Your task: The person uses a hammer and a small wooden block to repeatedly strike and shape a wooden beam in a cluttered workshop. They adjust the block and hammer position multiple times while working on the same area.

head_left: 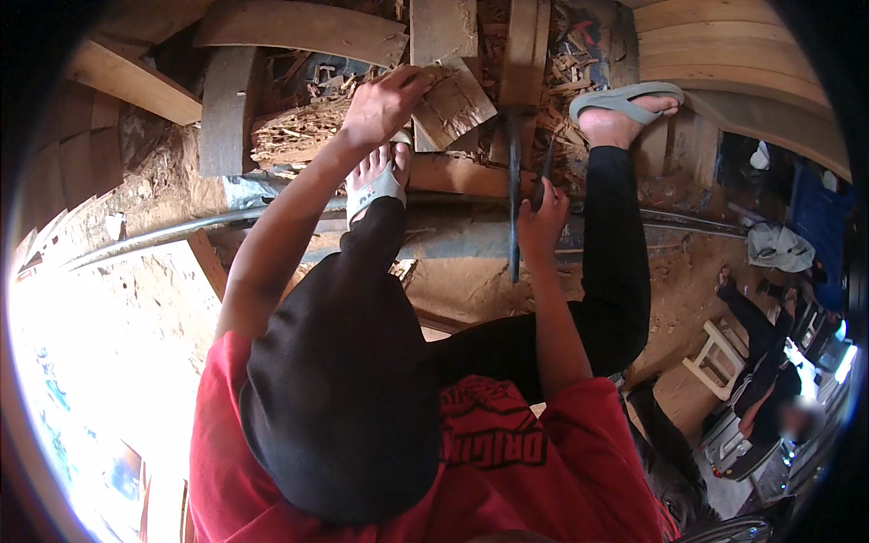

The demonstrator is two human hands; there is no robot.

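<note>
In the upper middle of the frame we see our left hand, its bent fingers resting over the left edge of a squarish brown wooden block; we cannot tell how firmly they press. The block lies slantwise over a weathered grey-brown plank. Right of centre, our right hand grasps the dark handle of a slim pointed tool, tip toward the top of the frame. Just left of it stands a long dark bar.

At the right edge we see a pale grey bundle, either a bag or a cloth; its contents are hidden. It lies near a blue sheet-like thing.

Splintered brown wood chips litter the upper middle, among loose boards. A grey metal pipe runs across the brown ground. Stacked pale boards fill the upper right. Toward the lower right, a cream plastic stool stands near another person in dark trousers. Bright glare washes out the lower left.
</note>
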